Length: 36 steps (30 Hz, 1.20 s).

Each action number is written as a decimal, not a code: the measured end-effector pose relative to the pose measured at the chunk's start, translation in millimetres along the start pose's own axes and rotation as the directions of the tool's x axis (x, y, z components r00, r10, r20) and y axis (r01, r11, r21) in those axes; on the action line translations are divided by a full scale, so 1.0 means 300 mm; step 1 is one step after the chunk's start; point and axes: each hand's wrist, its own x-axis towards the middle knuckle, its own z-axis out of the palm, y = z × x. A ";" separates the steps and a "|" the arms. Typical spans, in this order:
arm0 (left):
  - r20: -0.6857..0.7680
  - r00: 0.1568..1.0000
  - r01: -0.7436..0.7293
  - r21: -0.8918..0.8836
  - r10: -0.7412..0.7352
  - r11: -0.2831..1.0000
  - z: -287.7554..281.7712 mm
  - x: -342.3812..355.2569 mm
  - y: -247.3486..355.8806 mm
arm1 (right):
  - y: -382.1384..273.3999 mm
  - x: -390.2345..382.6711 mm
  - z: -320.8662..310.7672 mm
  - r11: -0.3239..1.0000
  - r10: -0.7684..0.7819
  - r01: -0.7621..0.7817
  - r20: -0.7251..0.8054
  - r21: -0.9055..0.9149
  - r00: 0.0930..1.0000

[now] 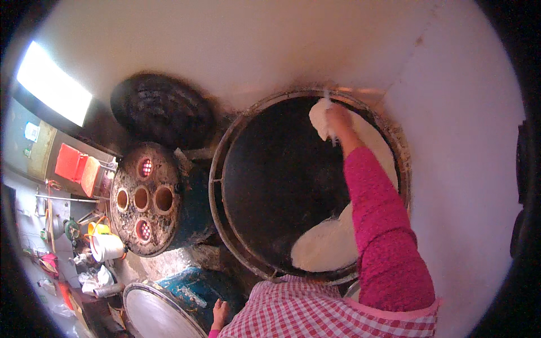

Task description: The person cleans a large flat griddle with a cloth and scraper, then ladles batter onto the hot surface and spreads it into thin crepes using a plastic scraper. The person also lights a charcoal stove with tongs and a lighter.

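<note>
My right hand (338, 121) grips a soft lump of pale dough (319, 117) at the upper right of a large round black griddle (270, 174). A pale layer of batter (375, 146) curves along the griddle's right side, and a wide patch (315, 248) lies at its lower part; my pink-sleeved forearm hides some of it. My left hand (220, 311) hangs low beside my checked apron (293, 310), near a blue drum with a pale round top (152, 307). Its fingers are curled, with nothing visible in them.
A round stove top (127, 169) with several round holes stands at the left. A dark round lid (160, 107) leans on the back wall. A red chair (73, 163), a white bucket (104, 248) and scattered items fill the far left. A white wall (456, 186) rises at the right.
</note>
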 end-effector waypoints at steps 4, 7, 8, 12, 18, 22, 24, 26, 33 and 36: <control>0.094 0.995 -0.029 0.025 0.026 0.999 0.015 0.011 0.068 | -0.137 -0.017 0.090 0.996 -0.028 0.026 0.021 0.086 0.999; 0.090 0.995 0.049 -0.095 -0.040 0.994 0.046 -0.026 0.068 | 0.017 0.013 0.034 0.991 -0.058 0.075 -0.149 0.113 0.987; 0.058 0.996 0.076 -0.074 -0.071 0.994 0.053 -0.039 0.061 | 0.096 0.031 -0.011 0.997 -0.031 0.044 -0.212 0.057 0.977; -0.019 0.995 0.094 -0.078 -0.096 0.993 0.040 -0.072 -0.015 | 0.350 0.043 -0.137 0.946 0.161 -0.222 -0.252 -0.235 0.954; 0.186 0.966 0.189 -0.024 -0.181 0.982 -0.043 0.011 -0.103 | 0.008 0.079 0.044 0.992 -0.126 0.127 -0.081 0.019 0.989; 0.075 0.995 0.064 0.059 -0.069 0.996 -0.004 0.064 -0.072 | -0.268 -0.110 0.140 0.954 -0.297 0.293 0.082 0.062 0.951; 0.095 0.993 0.064 0.016 -0.065 0.998 0.018 0.077 -0.060 | -0.304 -0.139 0.121 0.971 -0.238 0.237 0.120 0.027 0.964; 0.084 0.993 0.080 0.004 -0.080 0.997 0.028 0.074 -0.069 | -0.255 -0.126 0.063 0.980 -0.192 0.185 0.101 0.074 0.976; 0.007 0.998 0.065 0.119 -0.067 0.991 -0.019 -0.028 -0.160 | -0.016 0.086 -0.072 0.965 0.075 -0.098 -0.101 -0.242 0.992; -0.005 0.994 0.110 0.050 -0.110 0.993 -0.016 -0.054 -0.119 | -0.145 0.090 0.016 0.982 -0.106 0.108 0.020 -0.157 0.994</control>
